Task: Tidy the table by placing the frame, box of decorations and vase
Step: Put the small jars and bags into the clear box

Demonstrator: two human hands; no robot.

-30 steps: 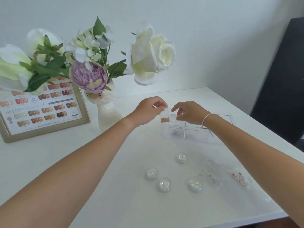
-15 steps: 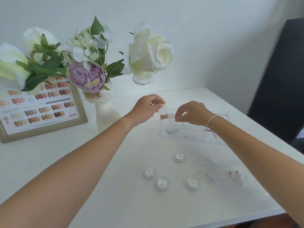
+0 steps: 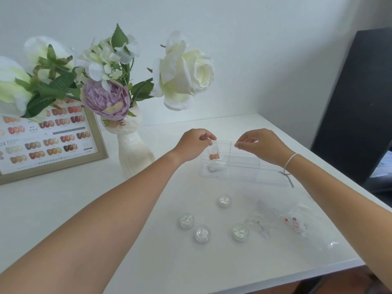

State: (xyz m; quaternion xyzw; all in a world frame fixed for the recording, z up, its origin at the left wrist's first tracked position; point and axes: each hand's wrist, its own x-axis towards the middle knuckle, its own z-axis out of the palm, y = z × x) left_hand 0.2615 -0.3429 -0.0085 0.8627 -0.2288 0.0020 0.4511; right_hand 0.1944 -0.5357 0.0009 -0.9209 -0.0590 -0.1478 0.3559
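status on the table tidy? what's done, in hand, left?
Done: frame and vase stand at the table's back left; one small item lies in the clear box.
In hand: left hand pinches a small clear bag of orange bits over the box; right hand hovers beside it, holding nothing visible.
Left: four round jars and loose bags remain on the table.

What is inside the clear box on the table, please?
The clear box has dividers; one small silvery item lies in its near-left compartment. The other compartments look empty, though glare hides details.
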